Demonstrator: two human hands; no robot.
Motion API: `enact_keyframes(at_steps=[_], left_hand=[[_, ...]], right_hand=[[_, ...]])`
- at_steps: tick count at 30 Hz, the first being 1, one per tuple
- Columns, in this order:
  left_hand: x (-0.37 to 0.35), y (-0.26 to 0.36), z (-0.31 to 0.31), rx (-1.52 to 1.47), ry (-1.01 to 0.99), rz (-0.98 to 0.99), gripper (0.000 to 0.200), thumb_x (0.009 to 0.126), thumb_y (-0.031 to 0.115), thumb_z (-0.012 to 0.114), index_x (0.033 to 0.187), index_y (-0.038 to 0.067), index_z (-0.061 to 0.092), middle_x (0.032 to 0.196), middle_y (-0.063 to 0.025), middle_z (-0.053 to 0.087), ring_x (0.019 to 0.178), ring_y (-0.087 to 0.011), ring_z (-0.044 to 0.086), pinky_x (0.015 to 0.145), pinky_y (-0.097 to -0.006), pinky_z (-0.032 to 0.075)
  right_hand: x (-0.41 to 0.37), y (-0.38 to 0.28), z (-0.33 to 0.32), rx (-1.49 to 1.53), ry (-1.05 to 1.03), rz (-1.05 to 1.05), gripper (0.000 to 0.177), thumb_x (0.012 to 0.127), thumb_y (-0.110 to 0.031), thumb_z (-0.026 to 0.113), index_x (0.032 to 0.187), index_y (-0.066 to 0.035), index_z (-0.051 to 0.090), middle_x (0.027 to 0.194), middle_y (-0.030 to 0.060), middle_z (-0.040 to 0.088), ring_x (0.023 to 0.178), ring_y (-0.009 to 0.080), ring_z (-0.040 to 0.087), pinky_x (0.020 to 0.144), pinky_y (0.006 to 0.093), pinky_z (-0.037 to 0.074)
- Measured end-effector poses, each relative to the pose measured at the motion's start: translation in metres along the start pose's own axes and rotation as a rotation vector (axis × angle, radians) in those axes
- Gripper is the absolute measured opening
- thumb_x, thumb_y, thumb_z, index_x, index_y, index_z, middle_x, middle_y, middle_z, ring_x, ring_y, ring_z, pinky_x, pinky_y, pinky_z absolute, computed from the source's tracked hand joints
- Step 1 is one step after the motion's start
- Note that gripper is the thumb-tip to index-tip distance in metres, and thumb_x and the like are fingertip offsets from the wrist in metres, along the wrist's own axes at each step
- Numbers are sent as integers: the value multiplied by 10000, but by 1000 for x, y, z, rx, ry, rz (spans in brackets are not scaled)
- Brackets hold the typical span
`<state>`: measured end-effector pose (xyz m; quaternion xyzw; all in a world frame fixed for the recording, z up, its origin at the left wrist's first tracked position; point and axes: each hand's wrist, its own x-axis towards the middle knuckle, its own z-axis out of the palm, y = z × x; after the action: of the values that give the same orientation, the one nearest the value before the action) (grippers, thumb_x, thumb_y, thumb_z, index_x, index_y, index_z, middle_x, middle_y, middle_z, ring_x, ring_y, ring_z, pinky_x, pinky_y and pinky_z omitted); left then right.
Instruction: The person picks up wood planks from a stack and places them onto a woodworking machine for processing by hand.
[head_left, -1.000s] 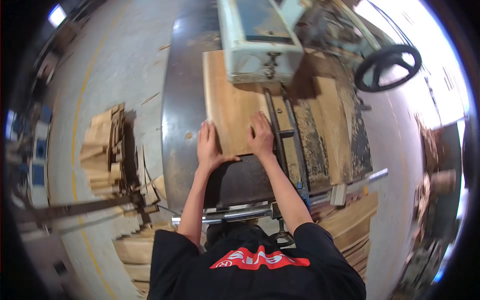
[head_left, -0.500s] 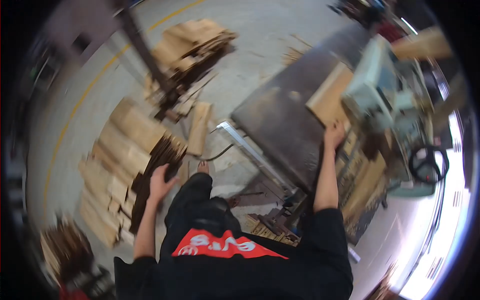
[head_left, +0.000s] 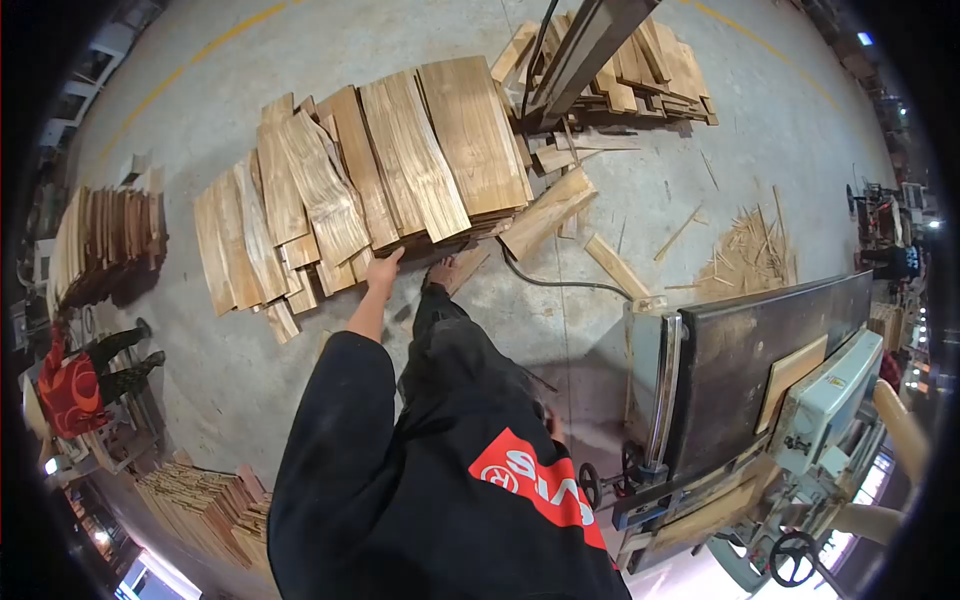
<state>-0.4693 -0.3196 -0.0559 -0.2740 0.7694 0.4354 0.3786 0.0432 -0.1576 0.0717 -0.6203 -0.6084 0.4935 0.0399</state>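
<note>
My left hand is at the near end of a wooden board in a wide floor stack. Its fingers look closed on that board's edge, though the fingertips are partly hidden. Overlapping boards with rough edges make up the stack, including a broad, smooth plank at its right end. My right hand cannot be made out; a small patch of skin beside my right hip is too hidden to identify. A board lies on the dark machine table, beside the pale green machine head.
A metal post rises behind the stack, near another board pile. Loose boards, a black hose and wood slivers lie on the floor. More stacked boards stand left, near a red-clad person.
My view has swung toward the floor stack, leaving the machine at the right. My left hand has reached the boards. My right hand has left the board on the machine.
</note>
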Motion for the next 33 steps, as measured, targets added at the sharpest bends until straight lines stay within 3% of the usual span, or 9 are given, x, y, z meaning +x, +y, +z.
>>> enact_keyframes(at_steps=[4,7,11,13,16,23,27,28,33], left_hand=[[14,25,68,-470,-194,-130,807,870,424,863,1399,-104,559,1513,-290,539,1300,-424,608,1016,-551,536],[36,22,112,-657,-199,-152,491,925,264,844,1293,-2,659,1049,-121,744,837,-214,701,730,-369,571],[4,31,103,-562,-418,34,243,949,221,828,1086,59,708,814,-6,668,654,-126,601,619,-309,513],[-27,46,82,-532,-642,37,194,959,227,821,1031,81,715,807,11,647,663,-125,599,627,-309,517],[-54,35,56,-464,-887,67,184,993,233,783,1110,105,723,889,36,644,807,-117,625,736,-316,541],[-140,39,17,-394,-1053,-15,400,1013,387,740,1277,91,689,1148,-33,668,1089,-184,622,945,-420,526],[-124,47,41,-682,-910,-106,1036,896,859,566,1429,-30,561,1319,-164,632,1207,-302,581,1090,-542,445],[-156,67,55,-688,-814,-63,1278,820,962,518,1499,-118,426,1444,-230,532,1299,-405,537,1132,-612,399],[-266,90,168,-403,-987,47,1139,851,940,486,1492,-2,476,1412,-256,568,1268,-414,584,1097,-632,457]], right_hand=[[-14,27,2,-274,-289,283,268,1036,-250,675,1114,3,721,868,94,759,768,144,682,727,318,542],[5,18,-9,-361,-286,316,354,1035,-343,672,1019,4,735,836,88,747,763,149,665,725,339,530],[57,-57,10,-293,-119,67,503,1035,-469,668,893,7,753,793,80,731,758,155,642,722,365,514],[97,-123,56,-42,-97,-231,447,1040,-440,679,1039,1,752,819,11,664,750,85,535,653,291,438],[112,-250,119,369,-336,-34,650,1036,-348,707,1565,-40,490,1486,125,590,1352,233,586,1029,401,511],[100,-312,181,296,-176,-562,306,1005,-150,716,1295,-56,742,982,75,784,850,106,700,737,293,538],[51,-318,91,93,45,-710,271,994,-94,678,1250,-99,766,782,140,758,578,148,664,557,340,488],[46,-304,71,114,121,-908,253,974,-91,696,1215,-63,766,830,188,741,616,233,696,585,346,513],[-24,-228,-48,-223,382,-1346,294,924,-86,728,1216,-86,767,1044,142,777,870,258,762,734,377,622]])
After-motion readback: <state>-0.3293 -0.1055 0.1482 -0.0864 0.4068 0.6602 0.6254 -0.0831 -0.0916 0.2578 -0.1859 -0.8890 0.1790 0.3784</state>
